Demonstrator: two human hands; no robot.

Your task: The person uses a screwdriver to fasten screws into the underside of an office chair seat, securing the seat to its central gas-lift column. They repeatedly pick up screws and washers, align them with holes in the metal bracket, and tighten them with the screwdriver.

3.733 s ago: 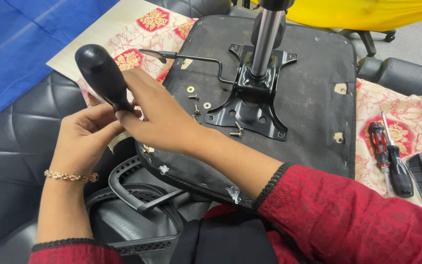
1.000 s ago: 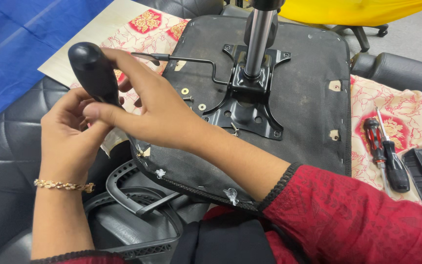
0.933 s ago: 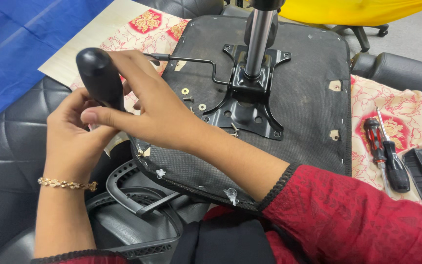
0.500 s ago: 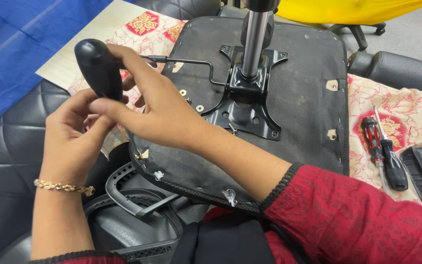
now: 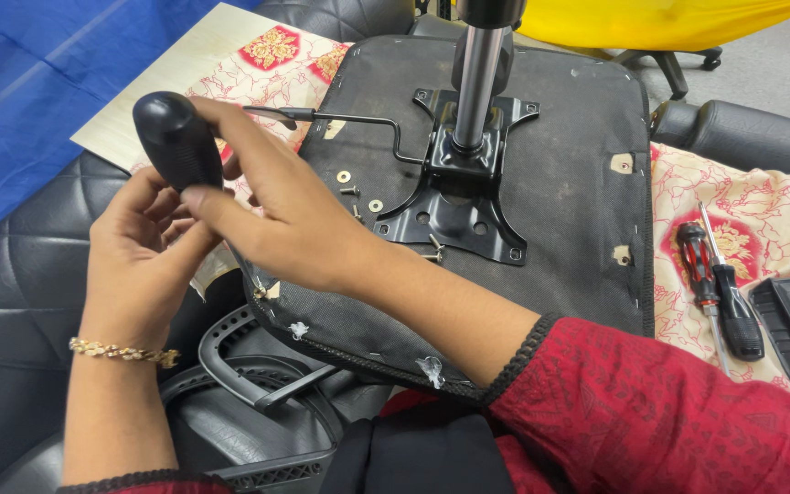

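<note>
Right now both hands clamp one thing: a black, rounded plastic handle (image 5: 176,137), held up just off the near-left corner of the upturned black fabric-covered chair seat (image 5: 578,220). Right hand (image 5: 294,220) wraps over it from the seat side, fingers curled round the lower part. Left hand (image 5: 144,256) closes on it from below and outside; gold chain bracelet (image 5: 122,351) on that wrist. What sits under the handle is hidden by the fingers, can't tell.

Relative to the seat:
- Centre: black metal mounting plate (image 5: 459,206) bolted area, with a chrome gas-lift column (image 5: 477,78) standing upright out of it.
- Thin black bent lever rod (image 5: 349,123) runs from the plate toward the seat's left edge, ending near the handle.
- Loose small screws and washers (image 5: 358,187) lie on the fabric just left of the plate.
- Right of the seat, well apart from the hands: two screwdrivers with black and red grips (image 5: 724,293) on a red-and-cream patterned cloth (image 5: 761,229).
- Under the near edge: black plastic armrest loop (image 5: 249,366).
</note>
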